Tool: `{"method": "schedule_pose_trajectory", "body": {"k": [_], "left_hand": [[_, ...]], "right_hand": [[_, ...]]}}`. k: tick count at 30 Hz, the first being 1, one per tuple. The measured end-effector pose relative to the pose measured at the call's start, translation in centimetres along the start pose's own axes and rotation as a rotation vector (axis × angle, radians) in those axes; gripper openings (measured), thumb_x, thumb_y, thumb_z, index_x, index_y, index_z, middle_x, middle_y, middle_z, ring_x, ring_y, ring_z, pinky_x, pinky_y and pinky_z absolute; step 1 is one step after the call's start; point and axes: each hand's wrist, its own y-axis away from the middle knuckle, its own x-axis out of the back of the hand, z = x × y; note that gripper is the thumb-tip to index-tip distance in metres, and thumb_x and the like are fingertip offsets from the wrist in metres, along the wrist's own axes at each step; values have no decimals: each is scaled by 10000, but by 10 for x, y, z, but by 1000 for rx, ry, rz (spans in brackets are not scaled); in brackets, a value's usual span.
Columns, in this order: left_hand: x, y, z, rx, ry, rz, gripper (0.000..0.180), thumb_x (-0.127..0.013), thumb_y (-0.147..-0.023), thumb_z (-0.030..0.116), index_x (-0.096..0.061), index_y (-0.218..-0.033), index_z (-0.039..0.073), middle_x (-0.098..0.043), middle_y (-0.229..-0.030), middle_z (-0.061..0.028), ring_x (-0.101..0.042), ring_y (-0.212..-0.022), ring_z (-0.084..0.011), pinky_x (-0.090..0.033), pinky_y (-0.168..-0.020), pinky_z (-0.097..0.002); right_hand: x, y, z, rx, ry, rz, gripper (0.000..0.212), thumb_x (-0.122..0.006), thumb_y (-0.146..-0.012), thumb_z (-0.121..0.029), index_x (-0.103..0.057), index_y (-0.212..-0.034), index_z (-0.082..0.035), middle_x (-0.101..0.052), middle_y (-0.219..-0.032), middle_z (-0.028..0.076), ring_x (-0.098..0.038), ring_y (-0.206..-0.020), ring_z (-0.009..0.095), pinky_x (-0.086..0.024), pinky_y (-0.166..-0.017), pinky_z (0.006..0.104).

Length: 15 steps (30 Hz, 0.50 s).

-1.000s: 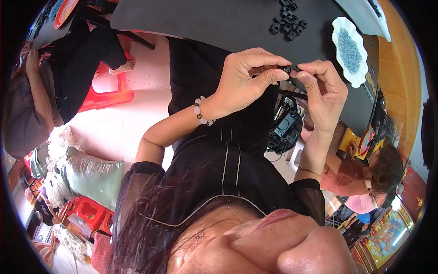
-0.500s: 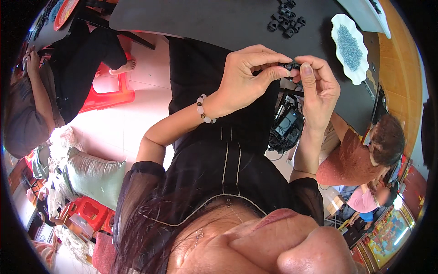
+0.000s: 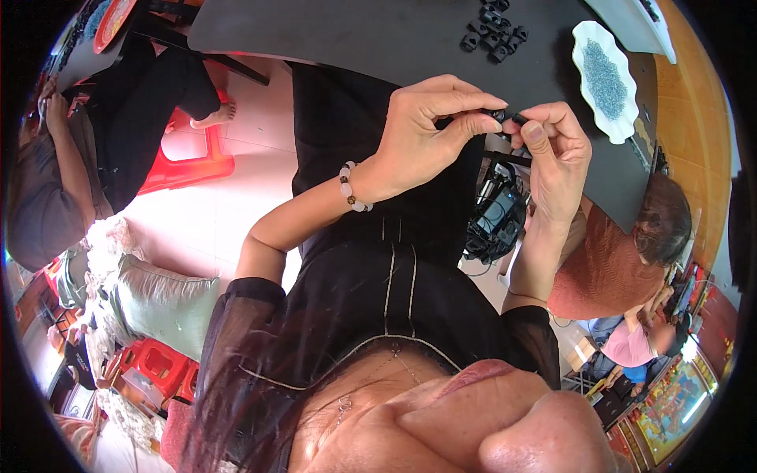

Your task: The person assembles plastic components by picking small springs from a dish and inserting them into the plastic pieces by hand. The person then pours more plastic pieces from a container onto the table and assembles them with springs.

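Both hands are raised in front of me, close together near the table's edge. My left hand (image 3: pixel 438 130), with a beaded bracelet on its wrist, pinches a small black plastic piece (image 3: pixel 497 115) between thumb and forefinger. Facing it, my right hand (image 3: pixel 558 154) pinches another small black piece (image 3: pixel 519 119) with thumb and fingertips. The two pieces nearly meet; whether they touch is hard to tell. Just beyond, on the dark table (image 3: pixel 347 31), lies a loose cluster of similar small black plastic pieces with round holes (image 3: pixel 495 33).
A white scalloped dish (image 3: pixel 583 39) of tiny bluish-grey bits stands at right, near a white tray (image 3: pixel 631 24). One person (image 3: pixel 615 260) sits at right; another (image 3: pixel 55 173) sits at far left. Below my hands is a dark heap with cables (image 3: pixel 497 213). A red stool (image 3: pixel 189 169) stands left.
My right hand has drawn slightly away to the right and down, so a black piece shows at its fingertips. My left hand stays put. The person at right has leaned and shifted.
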Motion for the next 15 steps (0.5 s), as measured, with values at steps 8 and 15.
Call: {"method": "schedule_pose_trajectory", "body": {"k": [8,15], "left_hand": [[1,1,-2,-136,-173,-25,230,-761,-783,31,-758,-1008,82,-695,-911,-44,-620,-744,-85,-467,-596,-201],[0,3,0,-155,-187,-25,228,-775,-769,40,-755,-995,65,-696,-906,-58,-631,-743,-109,-482,-613,-212]], "right_hand": [[3,2,1,-50,-29,26,136,-706,-888,-105,-668,-926,20,-640,-782,35,-550,-701,69,-429,-657,186],[-2,5,7,-31,-57,30,105,-704,-884,-71,-655,-898,21,-632,-850,41,-556,-754,68,-437,-680,189]]}}
